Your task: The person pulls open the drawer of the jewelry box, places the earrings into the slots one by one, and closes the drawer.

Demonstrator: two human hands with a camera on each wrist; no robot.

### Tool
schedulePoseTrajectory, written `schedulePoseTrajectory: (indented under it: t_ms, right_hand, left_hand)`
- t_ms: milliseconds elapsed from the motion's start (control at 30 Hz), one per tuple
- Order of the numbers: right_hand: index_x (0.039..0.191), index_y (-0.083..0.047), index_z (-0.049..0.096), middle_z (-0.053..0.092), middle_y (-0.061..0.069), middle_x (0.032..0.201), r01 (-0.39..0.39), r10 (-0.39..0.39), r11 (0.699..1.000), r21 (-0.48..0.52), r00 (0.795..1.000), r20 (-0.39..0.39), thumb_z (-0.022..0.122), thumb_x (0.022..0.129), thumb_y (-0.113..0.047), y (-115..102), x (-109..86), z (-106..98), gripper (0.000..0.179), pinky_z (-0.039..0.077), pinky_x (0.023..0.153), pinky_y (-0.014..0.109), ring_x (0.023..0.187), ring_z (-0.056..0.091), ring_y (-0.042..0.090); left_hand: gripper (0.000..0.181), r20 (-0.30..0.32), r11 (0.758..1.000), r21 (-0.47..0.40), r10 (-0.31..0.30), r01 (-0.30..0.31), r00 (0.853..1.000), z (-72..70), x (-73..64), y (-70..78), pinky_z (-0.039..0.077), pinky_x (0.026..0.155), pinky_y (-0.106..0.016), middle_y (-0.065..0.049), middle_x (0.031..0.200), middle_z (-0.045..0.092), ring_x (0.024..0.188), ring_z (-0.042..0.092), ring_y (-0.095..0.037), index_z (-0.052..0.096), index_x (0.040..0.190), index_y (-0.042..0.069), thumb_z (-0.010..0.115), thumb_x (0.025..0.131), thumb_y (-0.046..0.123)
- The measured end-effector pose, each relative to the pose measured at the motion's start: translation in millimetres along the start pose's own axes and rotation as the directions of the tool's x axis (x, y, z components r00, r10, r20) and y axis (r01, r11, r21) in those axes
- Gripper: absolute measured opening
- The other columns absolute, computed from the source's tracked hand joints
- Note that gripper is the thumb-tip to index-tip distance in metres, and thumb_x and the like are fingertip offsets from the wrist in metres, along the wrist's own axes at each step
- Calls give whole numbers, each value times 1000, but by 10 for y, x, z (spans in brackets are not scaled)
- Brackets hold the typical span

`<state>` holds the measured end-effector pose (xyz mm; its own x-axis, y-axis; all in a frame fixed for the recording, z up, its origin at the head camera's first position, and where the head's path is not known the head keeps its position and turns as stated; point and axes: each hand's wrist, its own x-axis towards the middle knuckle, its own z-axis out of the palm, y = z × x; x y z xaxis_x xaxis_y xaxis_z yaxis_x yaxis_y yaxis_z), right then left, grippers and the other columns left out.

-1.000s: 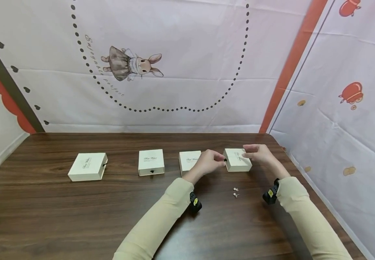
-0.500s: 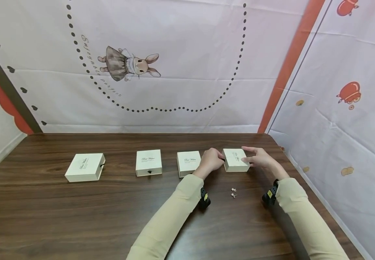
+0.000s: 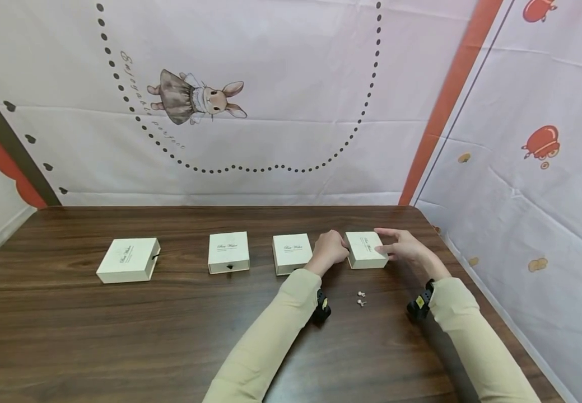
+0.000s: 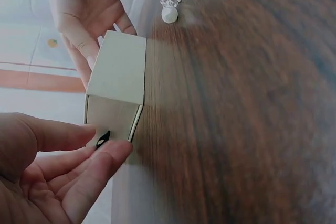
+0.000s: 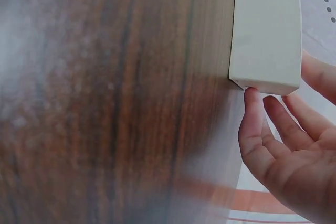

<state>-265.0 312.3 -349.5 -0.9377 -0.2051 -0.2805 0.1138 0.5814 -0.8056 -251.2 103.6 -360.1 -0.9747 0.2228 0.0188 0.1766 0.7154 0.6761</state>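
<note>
A small cream drawer-style gift box [image 3: 366,249] with printed lettering lies on the dark wooden table, between both hands. At its left end, my left hand [image 3: 330,251] pinches the black ribbon pull tab [image 4: 103,139], partly covered by the fingers. My right hand [image 3: 405,247] grips the box's other end, with some fingertips against the end face and others along the top. Two pearl-like earrings [image 3: 361,298] lie on the table nearer to me; in the left wrist view, one pearl [image 4: 169,15] has a sparkling crown-like piece attached.
Three similar cream boxes stand in a row to the left: one beside my left hand [image 3: 291,253], a middle box [image 3: 228,252] and a far-left box [image 3: 129,259]. A printed cloth [image 3: 291,140] hangs behind the table [image 3: 119,336], and another along its right side.
My left hand has moved right to the ribbon tab and its fingers have closed in on it. My right hand stays at the box's right end. The camera view has shifted slightly.
</note>
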Motion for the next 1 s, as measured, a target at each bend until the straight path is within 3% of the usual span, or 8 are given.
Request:
schedulePoseTrajectory:
  t_ms: [200, 300, 533, 633, 733, 833, 933, 1000]
  right_hand:
    - [140, 1, 29, 27, 24, 141, 22, -22, 1000, 3, 999, 35, 61, 87, -9, 8, -15, 7, 63, 48, 67, 28, 77, 53, 8]
    - [141, 0, 27, 27, 25, 141, 32, -32, 999, -2, 998, 56, 60, 87, -10, 4, -33, 8, 64, 49, 67, 30, 79, 54, 9]
    - [144, -4, 21, 18, 28, 143, 87, -77, 994, -70, 987, 144, 65, 85, -15, 11, -76, -26, 74, 48, 71, 34, 81, 53, 13]
    - [144, -4, 20, 26, 28, 139, 126, -107, 987, -103, 979, 171, 69, 81, -15, 29, -72, -40, 81, 47, 67, 31, 73, 50, 12]
    - [144, -3, 19, 44, 26, 119, 159, -132, 977, -142, 975, 181, 72, 78, -15, 50, -56, -48, 86, 43, 58, 28, 59, 44, 12]
    - [144, -4, 21, 48, 21, 106, 171, -142, 970, -173, 975, 172, 74, 76, -17, 68, -42, -51, 87, 39, 58, 26, 61, 43, 13]
    - [144, -5, 23, 45, 25, 123, 177, -148, 965, -191, 977, 156, 75, 74, -20, 78, -33, -53, 88, 39, 67, 28, 78, 47, 19]
    - [144, -5, 23, 30, 25, 140, 189, -160, 960, -208, 976, 149, 75, 74, -22, 90, -29, -62, 89, 39, 75, 32, 94, 45, 25]
  left_hand:
    - [40, 6, 997, -73, -17, 18, 1000, 21, -1, -17, 29, 42, -19, 6, 41, 48, 37, 38, -8, 49, 43, 12, 60, 80, 4]
    - [34, 10, 997, -73, -11, 12, 1000, 39, -2, -33, 31, 43, -19, 4, 45, 55, 37, 39, -8, 58, 47, 9, 58, 80, 1]
    - [43, 14, 998, -53, 17, -16, 1000, 71, 14, -55, 27, 41, -19, 3, 42, 50, 35, 27, -8, 40, 40, 14, 53, 77, -4]
    - [43, 8, 999, -40, 22, -21, 1000, 67, 18, -58, 28, 42, -19, 3, 45, 55, 35, 30, -7, 41, 40, 15, 53, 77, -2]
    - [44, 17, 999, -31, 19, -19, 1000, 56, 18, -61, 29, 44, -18, 1, 47, 59, 35, 31, -8, 41, 40, 14, 54, 79, -2]
    - [45, 18, 999, -26, 23, -23, 1000, 42, 17, -63, 29, 43, -19, 2, 46, 58, 35, 30, -8, 39, 40, 14, 54, 80, -1]
    - [45, 14, 999, -8, 35, -34, 999, 28, 18, -65, 27, 42, -19, 6, 42, 50, 35, 28, -8, 38, 39, 15, 53, 79, -2]
    - [45, 7, 999, 8, 44, -44, 999, 17, 19, -66, 23, 41, -19, 6, 38, 40, 36, 24, -8, 35, 40, 15, 52, 78, -3]
